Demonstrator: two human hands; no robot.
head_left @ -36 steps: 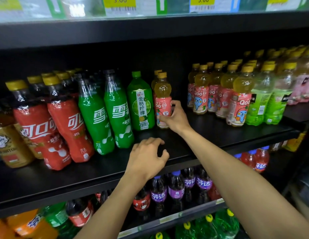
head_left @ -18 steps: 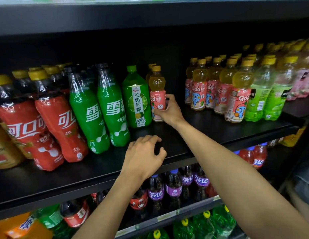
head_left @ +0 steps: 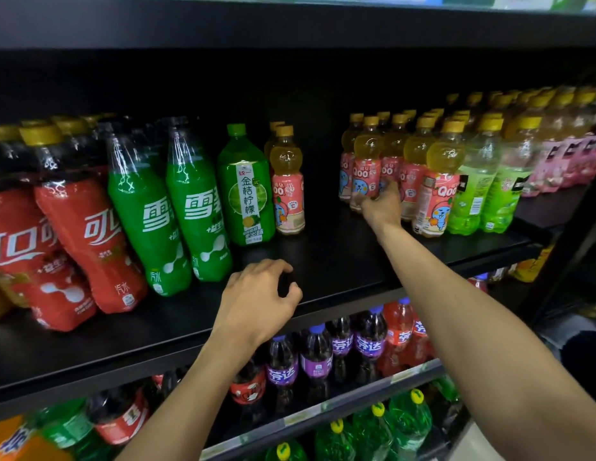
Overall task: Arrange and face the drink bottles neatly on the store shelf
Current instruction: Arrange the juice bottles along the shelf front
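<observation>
1 upright Qoo bottle, cap up, in right hand.

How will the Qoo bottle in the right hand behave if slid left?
The Qoo bottle looks full to the neck, so probably hefty for its size and stiff. It is tall and narrow; gripped low by the right hand, it may tip if dragged. The shelf looks smooth, so it should slide.

Black metal shelving, dark back panel
</observation>
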